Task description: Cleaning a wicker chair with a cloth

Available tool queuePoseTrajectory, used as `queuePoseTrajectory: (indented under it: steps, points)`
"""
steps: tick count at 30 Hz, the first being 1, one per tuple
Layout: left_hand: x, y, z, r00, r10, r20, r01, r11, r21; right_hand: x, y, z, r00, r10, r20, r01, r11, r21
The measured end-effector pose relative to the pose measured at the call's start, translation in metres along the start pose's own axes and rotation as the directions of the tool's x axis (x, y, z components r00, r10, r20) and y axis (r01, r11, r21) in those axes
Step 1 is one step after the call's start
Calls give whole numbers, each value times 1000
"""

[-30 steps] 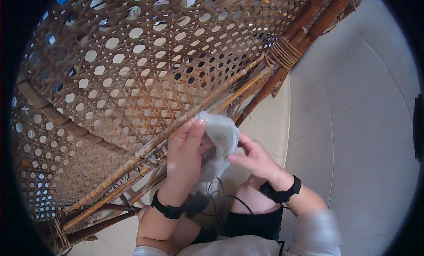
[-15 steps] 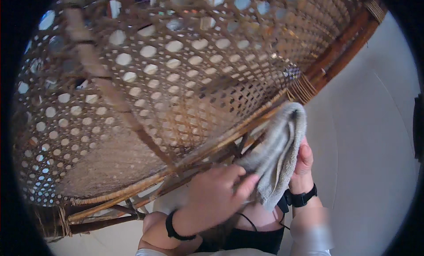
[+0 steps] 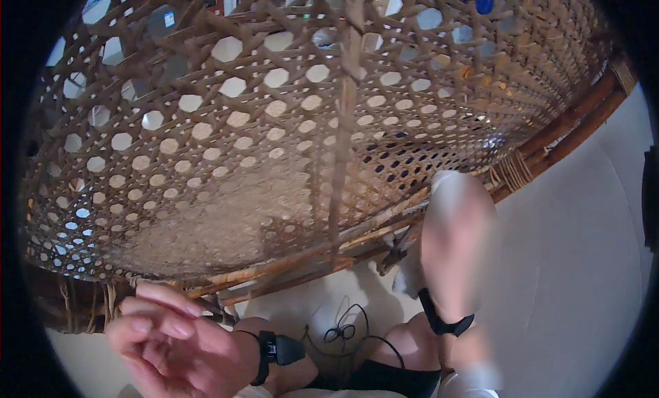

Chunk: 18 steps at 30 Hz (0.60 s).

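Observation:
A large woven rattan piece (image 3: pixel 226 219), with open hexagonal holes and a bent-pole rim, fills the view in front of me. My right hand (image 3: pixel 456 243), smeared by motion, presses a light grey cloth (image 3: pixel 406 274) against the rim's right-hand part. Part of the cloth shows past the fingertips and below the palm; the rest is hidden under the hand. At the lower left, my left hand (image 3: pixel 182 339) is turned palm up near the rim. Its fingers are loosely bent and apart, with nothing in them.
Vine lashings (image 3: pixel 515 171) bind the rim poles at the right. A smooth pale grey surface (image 3: pixel 563 260) lies to the right. Below the rim are my knees and a thin black cable (image 3: pixel 340 333). Blurred objects show through the weave.
My left hand has let go of the cloth and moved left, turning palm up. My right hand has swung over the cloth onto the rim. The rattan appears shifted rightward in view.

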<state>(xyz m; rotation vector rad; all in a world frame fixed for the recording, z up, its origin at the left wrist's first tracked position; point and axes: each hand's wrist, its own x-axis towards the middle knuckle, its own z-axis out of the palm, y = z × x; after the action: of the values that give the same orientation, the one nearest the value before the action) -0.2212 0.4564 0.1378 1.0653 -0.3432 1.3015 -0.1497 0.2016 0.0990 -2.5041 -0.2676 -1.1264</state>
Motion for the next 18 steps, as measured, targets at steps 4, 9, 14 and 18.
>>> queuePoseTrajectory:
  steps: [4,9,14,18]
  points:
    - [5,3,-12,998,-37,-46,38,999,18,-10,-41,9,988,-129,90,116,984,133]
    - [6,5,-8,999,-23,37,20,998,67,-7,-64,8,989,-133,66,118,974,194]
    - [7,-13,15,771,-334,542,-320,534,783,-7,-75,-4,954,-276,115,233,928,290]
    - [4,-16,17,717,-465,520,-241,534,810,6,-95,-15,931,-306,201,224,909,351]
